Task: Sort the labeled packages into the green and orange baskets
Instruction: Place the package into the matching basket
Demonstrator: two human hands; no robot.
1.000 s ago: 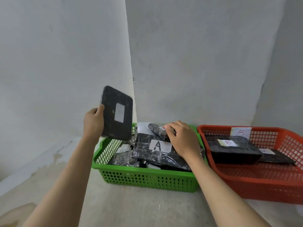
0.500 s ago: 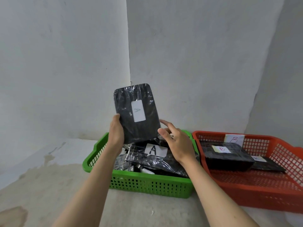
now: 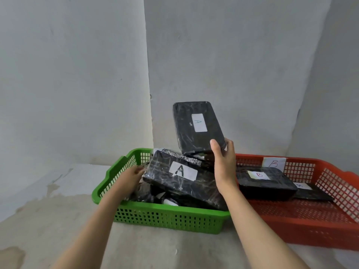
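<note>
My right hand [image 3: 223, 164] grips the lower corner of a small black wrapped package [image 3: 198, 127] with a white "A" label, holding it upright above the back of the green basket [image 3: 167, 218]. My left hand [image 3: 132, 176] is down inside the green basket at its left side, touching the left end of a large black package [image 3: 184, 185] marked "A"; its fingertips are hidden behind that package. The orange basket [image 3: 303, 228] to the right holds two black packages [image 3: 266, 183] labeled "B".
Both baskets stand side by side on a stained concrete floor against a grey wall corner. Several more black packages lie under the large one in the green basket. A paper "B" tag [image 3: 274, 163] hangs on the orange basket's back wall.
The small "A" package passed from my left hand to my right hand and moved right. My left hand dropped into the green basket beside the large package.
</note>
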